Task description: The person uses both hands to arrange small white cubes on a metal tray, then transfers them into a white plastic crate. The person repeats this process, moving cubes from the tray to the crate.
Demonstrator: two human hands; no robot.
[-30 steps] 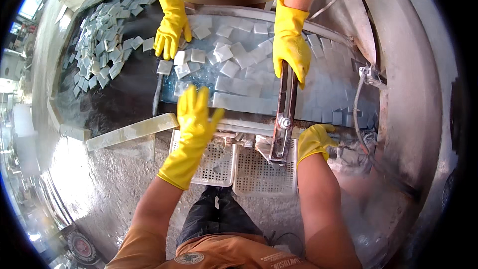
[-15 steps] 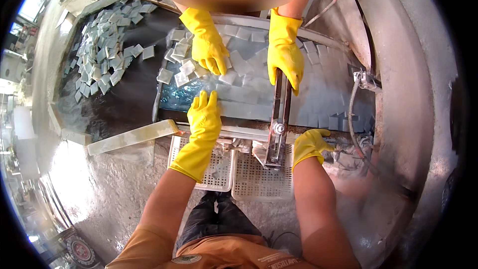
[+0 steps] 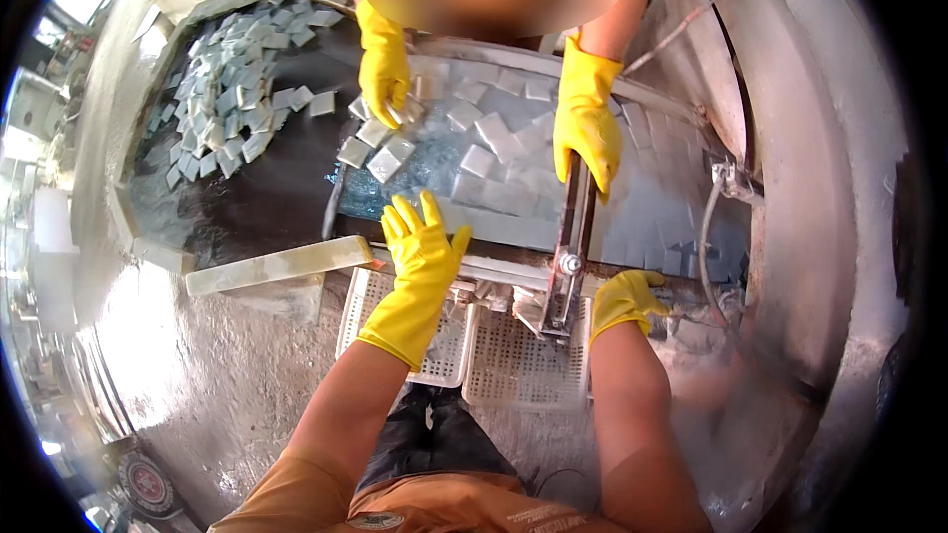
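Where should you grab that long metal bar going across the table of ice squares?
Probably at the far end of the metal bar, from above. Its near end is fixed at a bolt, so the far end likely swings most easily; the co-worker's gloved hand already wraps it there.

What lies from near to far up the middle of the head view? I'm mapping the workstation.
White perforated crates → the person's left hand → wet metal tray with pale square blocks → a co-worker's yellow-gloved hands at its far edge.
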